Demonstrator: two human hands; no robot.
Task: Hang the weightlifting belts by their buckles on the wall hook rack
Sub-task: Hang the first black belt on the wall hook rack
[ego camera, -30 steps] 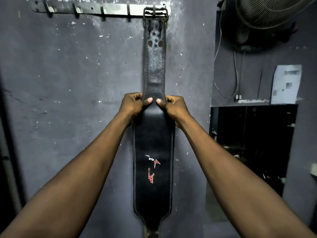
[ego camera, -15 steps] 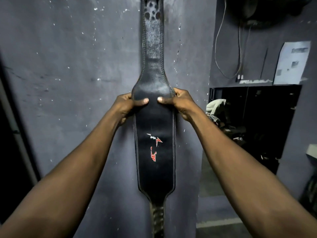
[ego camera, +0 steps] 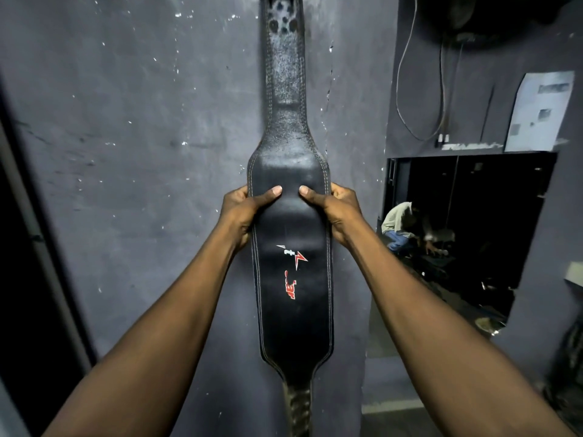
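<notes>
We're gripping the long black leather weightlifting belt (ego camera: 291, 247) flat against the grey wall (ego camera: 132, 152), left hand (ego camera: 243, 209) and right hand (ego camera: 336, 209) pinching its edges, thumbs in front. Tugging down probably risks unhooking the buckle, which we can't see.

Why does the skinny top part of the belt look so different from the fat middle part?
The skinny top part is narrow, rough and speckled grey, with punched holes near its top. The fat middle part is wide, smooth and shiny black, with a red-and-white logo. Nothing touches the top part; the left hand and right hand grip the middle part's edges. Both are stitched along their edges and hang against the wall.
</notes>
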